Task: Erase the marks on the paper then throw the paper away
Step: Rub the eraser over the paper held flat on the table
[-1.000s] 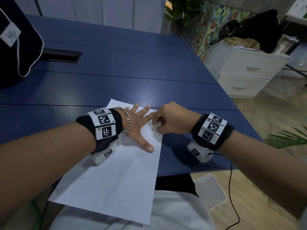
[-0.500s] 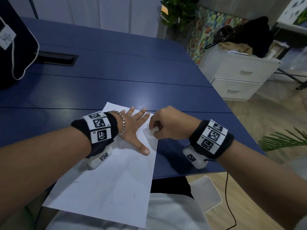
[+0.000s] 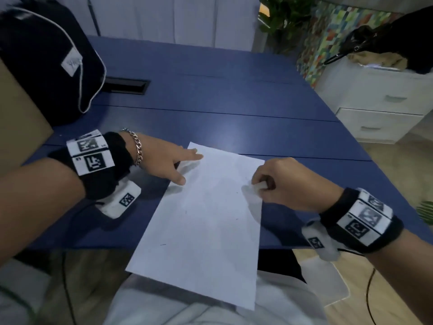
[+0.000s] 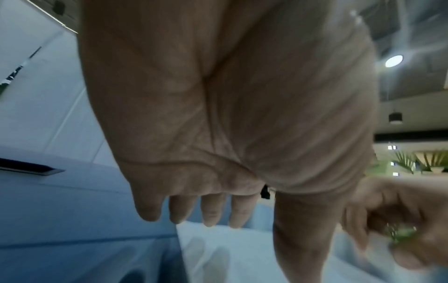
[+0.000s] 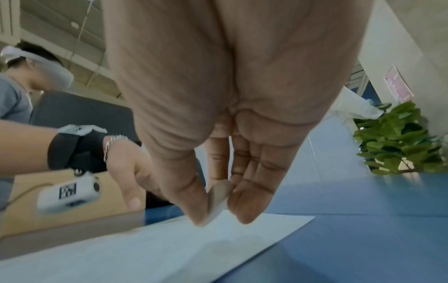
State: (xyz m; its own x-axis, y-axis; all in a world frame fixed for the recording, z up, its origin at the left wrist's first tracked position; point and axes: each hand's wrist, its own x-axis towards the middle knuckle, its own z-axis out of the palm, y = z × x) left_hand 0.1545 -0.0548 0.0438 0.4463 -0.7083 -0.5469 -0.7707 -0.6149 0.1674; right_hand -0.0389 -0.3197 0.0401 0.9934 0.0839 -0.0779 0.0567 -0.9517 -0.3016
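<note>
Blue table [image 3: 234,109], paper [image 3: 206,231], unreadable bag tag [image 3: 71,64]

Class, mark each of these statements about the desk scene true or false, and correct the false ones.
1. The right hand pinches a white eraser. True.
2. The paper is crumpled into a ball. False: it lies flat on the blue table.
3. The left hand touches the paper's left edge. True.
4. The paper lies wholly on the table. False: its near end overhangs the table's edge.
</note>
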